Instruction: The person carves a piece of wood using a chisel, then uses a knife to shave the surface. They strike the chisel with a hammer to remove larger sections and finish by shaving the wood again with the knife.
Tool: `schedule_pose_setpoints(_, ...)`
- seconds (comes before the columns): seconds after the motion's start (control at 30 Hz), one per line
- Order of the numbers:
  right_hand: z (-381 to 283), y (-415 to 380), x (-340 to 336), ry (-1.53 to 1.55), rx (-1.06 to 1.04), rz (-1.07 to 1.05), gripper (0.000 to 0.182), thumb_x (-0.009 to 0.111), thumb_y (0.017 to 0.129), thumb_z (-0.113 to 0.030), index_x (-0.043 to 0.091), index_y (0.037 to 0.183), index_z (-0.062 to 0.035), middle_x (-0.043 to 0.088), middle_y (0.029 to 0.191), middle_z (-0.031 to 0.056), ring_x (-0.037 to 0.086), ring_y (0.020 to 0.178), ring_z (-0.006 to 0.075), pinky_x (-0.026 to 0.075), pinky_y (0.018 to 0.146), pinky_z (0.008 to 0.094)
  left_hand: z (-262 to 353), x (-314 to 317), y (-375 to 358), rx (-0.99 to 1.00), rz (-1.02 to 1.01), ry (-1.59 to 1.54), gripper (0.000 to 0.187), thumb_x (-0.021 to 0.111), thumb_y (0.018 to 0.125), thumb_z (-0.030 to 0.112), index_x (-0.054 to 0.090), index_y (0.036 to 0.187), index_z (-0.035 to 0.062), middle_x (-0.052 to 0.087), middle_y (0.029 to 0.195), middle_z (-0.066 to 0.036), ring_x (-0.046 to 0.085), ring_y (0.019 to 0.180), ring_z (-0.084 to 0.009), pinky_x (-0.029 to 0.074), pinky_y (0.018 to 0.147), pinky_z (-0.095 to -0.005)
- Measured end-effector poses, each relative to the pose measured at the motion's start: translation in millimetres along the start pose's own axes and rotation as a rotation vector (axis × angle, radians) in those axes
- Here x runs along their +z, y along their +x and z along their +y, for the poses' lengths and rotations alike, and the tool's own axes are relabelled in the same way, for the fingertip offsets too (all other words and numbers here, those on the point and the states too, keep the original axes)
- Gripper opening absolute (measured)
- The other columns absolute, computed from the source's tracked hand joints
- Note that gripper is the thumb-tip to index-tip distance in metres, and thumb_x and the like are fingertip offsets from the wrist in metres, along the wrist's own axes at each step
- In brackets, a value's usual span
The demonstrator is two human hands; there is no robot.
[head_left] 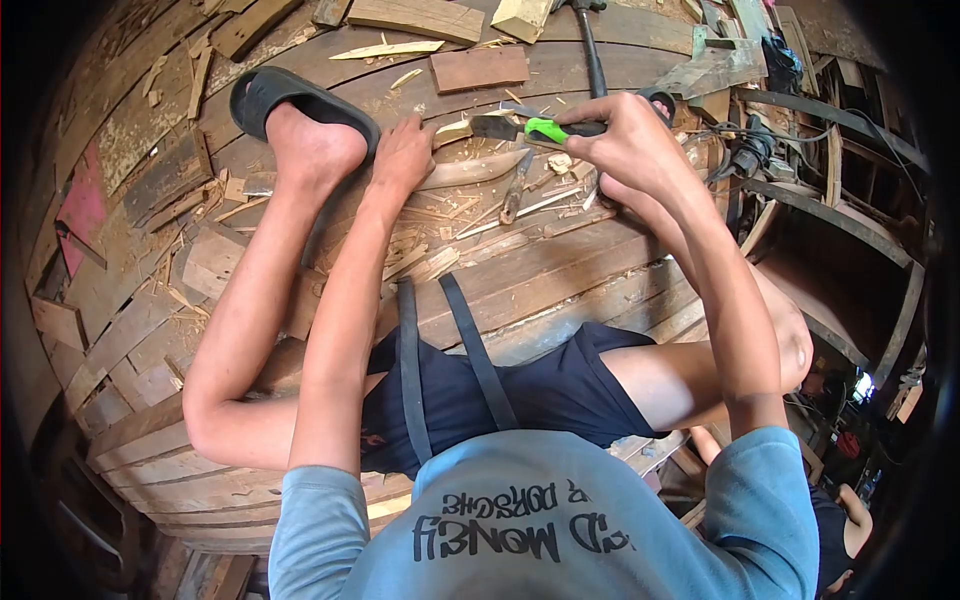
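Note:
My right hand [625, 135] is wrapped around the green and black handle of a chisel [545, 130], its dark, flat blade pointing left. The blade meets a small pale piece of wood [453, 131], whose left end is gripped by the fingers of my left hand [403, 152]. Just below lies a smooth, curved wooden piece [475, 171] with a pointed right end. Beside that tip rests a small knife-like tool [517, 188] with a wooden handle. Shavings and splinters surround both hands.
A dark-handled hammer [592, 60] lies beyond my right hand. Wood blocks [480, 69] and offcuts litter the plank floor [560, 260]. My sandaled foot [300, 130] is at left. Cables and a dark tool [752, 150] are at right, beside a framed opening. Another person [835, 530] is at lower right.

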State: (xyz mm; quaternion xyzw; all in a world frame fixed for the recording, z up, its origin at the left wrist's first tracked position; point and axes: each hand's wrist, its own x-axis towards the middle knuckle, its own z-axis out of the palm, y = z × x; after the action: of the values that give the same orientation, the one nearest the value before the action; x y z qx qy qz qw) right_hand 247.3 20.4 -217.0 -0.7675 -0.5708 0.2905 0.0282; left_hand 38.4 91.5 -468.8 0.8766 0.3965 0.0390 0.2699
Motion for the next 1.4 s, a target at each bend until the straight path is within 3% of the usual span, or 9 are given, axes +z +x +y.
schedule_pose_setpoints(0.67,0.9,13.5,-2.0,-0.028,0.009,-0.025,0.036,0.07,0.073,-0.018,0.075,0.106,-0.0045,0.067,0.07,0.0207,0.066,0.064,0.0249,0.051,0.068,0.0349,1.5,2.6,-0.9,0.018,0.034,-0.027,0.035,0.06,0.081,0.007,0.067,0.115,0.0101,0.06,0.11,-0.015,0.056,0.112,-0.0305,0.044,0.094,-0.0476)
schedule_pose_setpoints(0.93,-34.0,28.9,-15.2,-0.14,0.038,-0.117,0.031,0.068,0.074,-0.021,0.076,0.099,-0.0059,0.071,0.084,0.0223,0.071,0.081,0.0324,0.054,0.077,0.0399,5.1,0.4,-1.2,0.013,0.029,0.001,0.03,0.061,0.081,0.007,0.066,0.11,0.0069,0.06,0.108,-0.015,0.057,0.111,-0.031,0.044,0.093,-0.0468)
schedule_pose_setpoints(1.03,-38.7,43.3,-7.5,-0.172,-0.075,-0.047,0.032,0.069,0.074,-0.018,0.074,0.1,-0.0004,0.067,0.07,0.0191,0.067,0.066,0.025,0.052,0.065,0.0347,4.6,1.7,-1.7,0.036,0.076,0.003,0.026,0.062,0.08,0.008,0.067,0.106,0.0062,0.061,0.105,-0.014,0.058,0.107,-0.0305,0.045,0.09,-0.045)
schedule_pose_setpoints(1.1,-54.0,50.0,-20.0,-0.147,-0.03,-0.112,0.03,0.067,0.073,-0.017,0.074,0.094,0.0026,0.067,0.068,0.0208,0.069,0.065,0.0272,0.054,0.063,0.0359,4.3,2.4,-2.0,0.048,0.089,0.005,0.025,0.062,0.081,0.008,0.067,0.105,0.0062,0.062,0.103,-0.014,0.059,0.104,-0.0302,0.046,0.088,-0.044)
schedule_pose_setpoints(1.17,-68.3,57.9,-32.7,-0.109,0.116,-0.227,0.024,0.061,0.067,-0.015,0.071,0.079,0.003,0.068,0.076,0.0255,0.07,0.076,0.037,0.055,0.069,0.0422,2.6,5.6,-1.2,0.06,0.106,0.008,0.024,0.062,0.081,0.009,0.067,0.104,0.0062,0.062,0.101,-0.013,0.059,0.102,-0.0299,0.046,0.087,-0.0431)
schedule_pose_setpoints(1.2,-66.4,62.3,-29.2,-0.154,0.062,-0.167,0.024,0.061,0.069,-0.015,0.07,0.08,0.004,0.067,0.076,0.0257,0.069,0.072,0.0384,0.054,0.067,0.043,1.5,7.5,-1.3,0.071,0.128,0.024,0.023,0.061,0.081,0.009,0.067,0.104,0.0065,0.062,0.101,-0.013,0.06,0.101,-0.0297,0.046,0.086,-0.0428)
schedule_pose_setpoints(1.3,-67.2,81.7,-28.7,-0.145,0.052,-0.167,0.029,0.06,0.067,-0.015,0.067,0.076,0.0115,0.064,0.072,0.0301,0.069,0.07,0.0383,0.054,0.067,0.0432,0.5,10.1,-1.3,0.111,0.151,0.039,0.022,0.061,0.081,0.008,0.066,0.103,0.0067,0.061,0.101,-0.013,0.059,0.1,-0.0297,0.046,0.085,-0.0419)
schedule_pose_setpoints(1.37,-73.6,83.1,-34.5,-0.127,0.099,-0.236,0.028,0.063,0.073,-0.016,0.064,0.079,0.0113,0.065,0.073,0.0261,0.069,0.075,0.036,0.054,0.069,0.0432,-0.2,7.8,-1.5,0.1,0.14,0.047,0.021,0.061,0.081,0.009,0.066,0.102,0.0063,0.061,0.102,-0.013,0.059,0.101,-0.0301,0.047,0.085,-0.0421)
schedule_pose_setpoints(1.4,-71.9,81.1,-29.0,-0.171,0.075,-0.26,0.026,0.064,0.072,-0.016,0.068,0.082,0.0079,0.066,0.07,0.0238,0.069,0.068,0.0314,0.055,0.066,0.0402,-1.2,7.4,-1.3,0.11,0.152,0.056,0.021,0.061,0.081,0.009,0.066,0.102,0.0063,0.061,0.102,-0.013,0.059,0.101,-0.0301,0.047,0.085,-0.0421)
